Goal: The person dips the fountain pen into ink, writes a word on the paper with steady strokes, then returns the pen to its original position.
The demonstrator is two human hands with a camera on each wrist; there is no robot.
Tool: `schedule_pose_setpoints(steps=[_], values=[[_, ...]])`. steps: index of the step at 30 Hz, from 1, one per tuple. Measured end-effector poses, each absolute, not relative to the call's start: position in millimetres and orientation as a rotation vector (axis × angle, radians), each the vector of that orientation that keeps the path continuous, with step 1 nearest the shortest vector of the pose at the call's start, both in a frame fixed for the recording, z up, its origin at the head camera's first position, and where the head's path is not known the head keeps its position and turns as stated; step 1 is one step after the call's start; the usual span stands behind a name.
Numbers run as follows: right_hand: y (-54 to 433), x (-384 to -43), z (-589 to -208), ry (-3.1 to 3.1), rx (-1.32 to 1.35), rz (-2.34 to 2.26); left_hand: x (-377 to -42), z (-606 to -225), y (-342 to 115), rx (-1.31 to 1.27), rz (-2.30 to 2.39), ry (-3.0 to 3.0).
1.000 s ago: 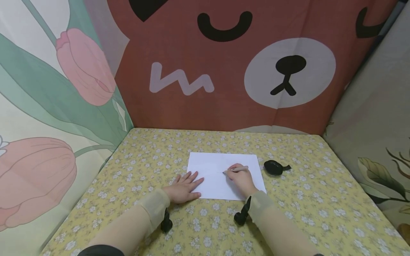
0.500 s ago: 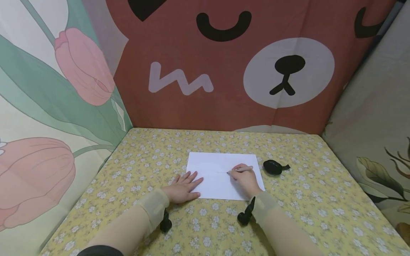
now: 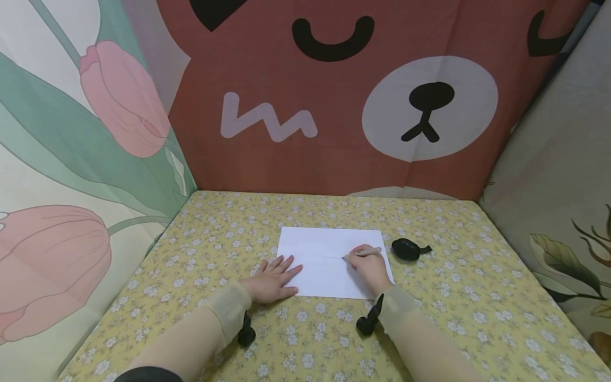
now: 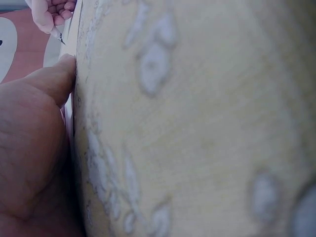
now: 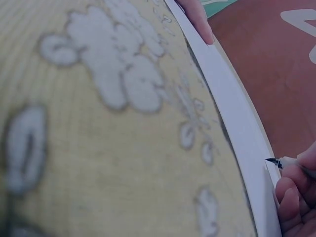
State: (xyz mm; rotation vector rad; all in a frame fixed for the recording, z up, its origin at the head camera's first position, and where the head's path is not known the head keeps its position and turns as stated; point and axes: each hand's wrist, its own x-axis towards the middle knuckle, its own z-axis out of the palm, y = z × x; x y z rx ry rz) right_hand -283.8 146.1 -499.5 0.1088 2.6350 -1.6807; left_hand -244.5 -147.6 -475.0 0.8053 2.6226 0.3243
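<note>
A white sheet of paper [image 3: 320, 276] lies flat on the table, with a faint thin line on it left of the pen tip. My right hand [image 3: 369, 268] pinches a light-coloured pen [image 3: 369, 251], its dark tip at the paper right of the middle. In the right wrist view the pen [image 5: 286, 162] shows a dark pointed tip beside curled fingers [image 5: 291, 197]. Spread flat, my left hand [image 3: 272, 280] rests on the paper's lower left edge. The left wrist view has that hand [image 4: 29, 148] close up, its thumb over the paper's edge.
A small black oval object [image 3: 407, 249] with a short tail lies right of the paper. Yellow flowered cloth [image 3: 305, 339] covers the table. Behind it hangs a brown bear-print cloth [image 3: 267, 164], with printed cloths on both sides.
My right hand has slid a little to the right with the pen, and the faint line behind the tip is longer. My left hand keeps its place on the paper.
</note>
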Motion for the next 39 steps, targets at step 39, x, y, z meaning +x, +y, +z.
schedule_pose_setpoints(steps=[39], values=[[118, -297, -496, 2.691, 0.124, -1.651, -243, -470, -147, 0.804, 0.347, 2.613]])
